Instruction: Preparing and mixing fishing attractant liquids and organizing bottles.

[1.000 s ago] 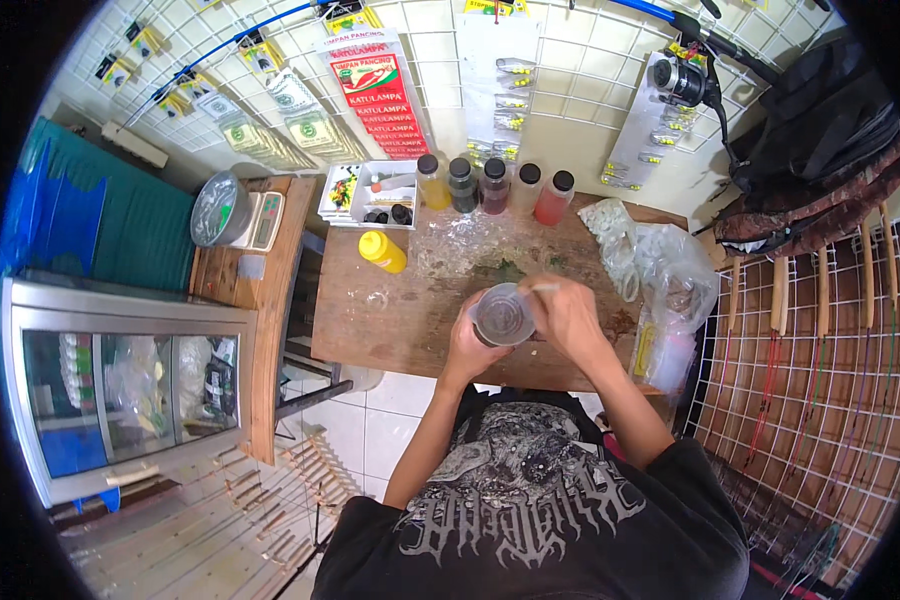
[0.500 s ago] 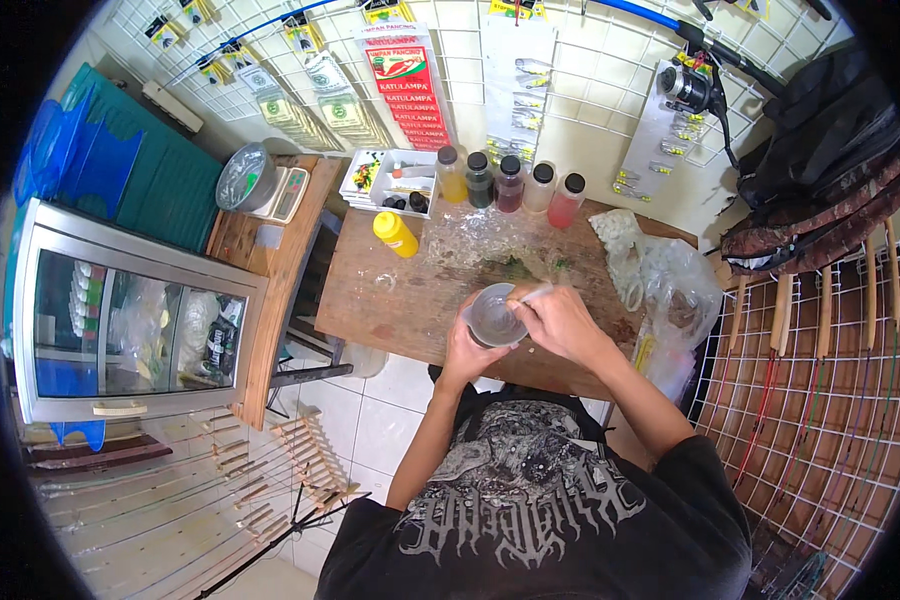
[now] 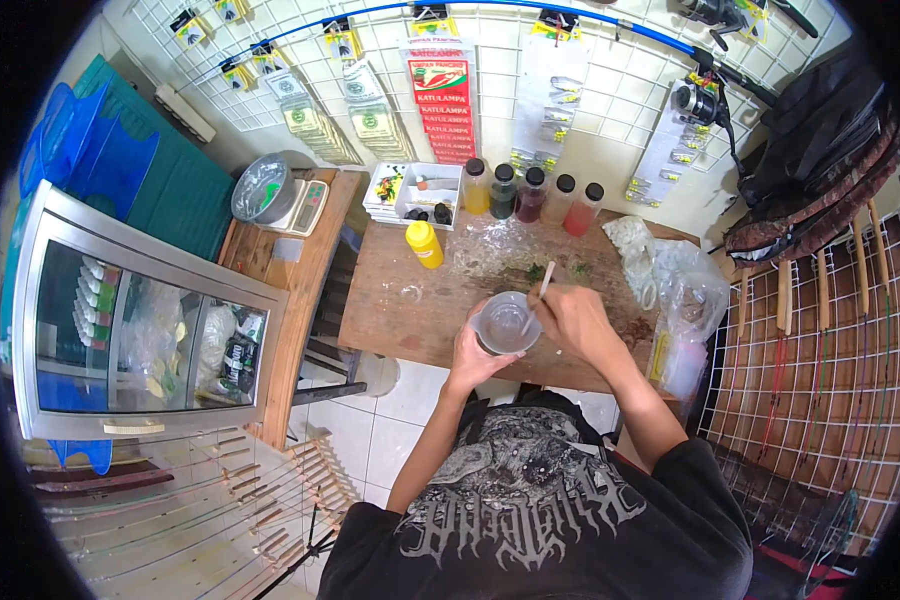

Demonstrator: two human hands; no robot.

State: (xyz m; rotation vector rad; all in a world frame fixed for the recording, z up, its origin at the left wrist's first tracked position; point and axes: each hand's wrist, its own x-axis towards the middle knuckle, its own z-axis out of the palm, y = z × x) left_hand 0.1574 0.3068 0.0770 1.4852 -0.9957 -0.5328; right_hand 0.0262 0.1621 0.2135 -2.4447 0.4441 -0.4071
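One cup (image 3: 501, 318), clear and open-topped, was over the near part of the wooden table (image 3: 382, 310). The left hand (image 3: 476, 356) was curled around its side, while the right hand (image 3: 576, 322), close beside it, pinched a pale stick (image 3: 544, 278) slanting down to the cup's right side. Beyond them stood a yellow squeeze bottle (image 3: 425, 246), a white tray (image 3: 383, 213) and five dark-capped bottles (image 3: 530, 200) in a row. Crumpled plastic bags (image 3: 692, 285) lay at the table's right end.
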